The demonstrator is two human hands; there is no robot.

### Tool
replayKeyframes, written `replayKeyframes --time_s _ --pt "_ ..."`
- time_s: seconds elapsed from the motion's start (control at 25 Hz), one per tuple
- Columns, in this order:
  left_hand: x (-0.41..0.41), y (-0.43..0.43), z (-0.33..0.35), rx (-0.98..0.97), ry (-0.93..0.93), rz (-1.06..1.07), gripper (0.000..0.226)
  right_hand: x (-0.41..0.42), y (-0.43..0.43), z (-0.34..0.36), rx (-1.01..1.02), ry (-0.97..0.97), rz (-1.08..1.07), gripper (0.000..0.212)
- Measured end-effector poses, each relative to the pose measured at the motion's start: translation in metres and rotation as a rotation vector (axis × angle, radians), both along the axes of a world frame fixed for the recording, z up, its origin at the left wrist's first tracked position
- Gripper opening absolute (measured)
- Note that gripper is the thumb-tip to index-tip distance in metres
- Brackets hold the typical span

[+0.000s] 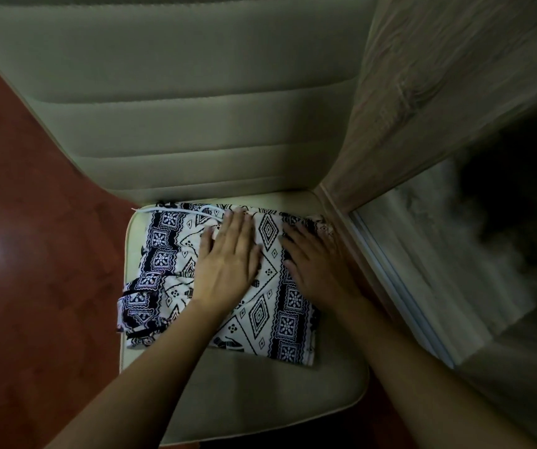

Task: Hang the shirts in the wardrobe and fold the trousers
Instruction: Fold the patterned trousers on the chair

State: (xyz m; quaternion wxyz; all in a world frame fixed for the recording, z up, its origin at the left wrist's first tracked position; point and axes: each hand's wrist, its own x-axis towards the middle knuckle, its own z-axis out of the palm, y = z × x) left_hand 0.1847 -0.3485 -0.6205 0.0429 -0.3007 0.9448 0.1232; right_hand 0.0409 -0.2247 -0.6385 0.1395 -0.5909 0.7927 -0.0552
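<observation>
Trousers (262, 314), folded into a rough rectangle, lie on the cream padded seat (260, 393) of a chair, pushed up towards its ribbed backrest (195, 108). The cloth is white, printed in black or very dark blue: bands of square flower tiles run along the left and right sides, and diamonds, zigzags and small dots fill the middle. A pale drawstring (176, 210) lies across the far edge, next to the backrest. The right and near edges of the fold are fairly straight. On the left, looser layers bunch up and bulge over the seat's left edge.

Both hands lie flat on top of the trousers, palms down. The left hand (228, 260) rests on the middle of the cloth, its fingers (241, 226) straight, held close together and pointing at the backrest, tips near the drawstring. The right hand (315, 265) rests on the right-hand part, beside the tile band, with its fingers (298, 239) straight too and slightly spread. Neither hand grips anything.

Reddish-brown floor (33, 254) shows to the left of the chair. A wardrobe stands just beside the chair on the right, with a wood-grain door panel (422, 92) and a pale rail (400, 286) at its foot. Its inside is dark and blurred, so what it holds cannot be told.
</observation>
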Motion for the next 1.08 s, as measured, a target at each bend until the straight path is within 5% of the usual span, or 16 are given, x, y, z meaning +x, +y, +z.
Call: replayKeyframes --time_s 0.16,0.28,0.36,0.44,0.52,0.68,0.84,0.96,1.08 --pt "0.021 -0.006 -0.025 0.130 -0.252 -0.030 0.065 -0.004 -0.006 -0.008 0.340 -0.094 -0.083 0.058" --pt "0.021 -0.006 -0.009 0.307 -0.023 0.041 0.062 -0.004 -0.007 0.002 0.414 -0.090 -0.049 0.063" --pt "0.034 -0.011 0.004 0.342 0.268 0.341 0.060 -0.003 -0.006 0.005 0.452 -0.087 -0.033 0.066" --pt "0.060 -0.023 0.011 0.179 0.363 0.658 0.058 0.000 -0.005 0.006 0.475 -0.098 -0.030 0.069" --pt "0.087 -0.039 0.005 0.100 0.145 0.823 0.065 0.002 -0.004 0.007 0.487 -0.096 -0.027 0.070" --pt "0.097 -0.069 -0.006 0.391 -0.207 0.867 0.075 0.013 0.002 0.010 0.499 -0.070 -0.057 0.072" --pt "0.090 -0.070 0.015 0.459 -0.152 0.780 0.044 0.031 0.026 0.022 0.488 -0.080 -0.120 0.073" --pt "0.067 -0.053 0.046 0.225 -0.080 0.499 0.031 0.044 0.045 0.036 0.522 -0.166 -0.233 0.065" --pt "0.045 -0.049 0.072 -0.111 0.209 0.048 0.023 0.056 0.051 0.044 0.495 -0.703 -0.538 0.056"
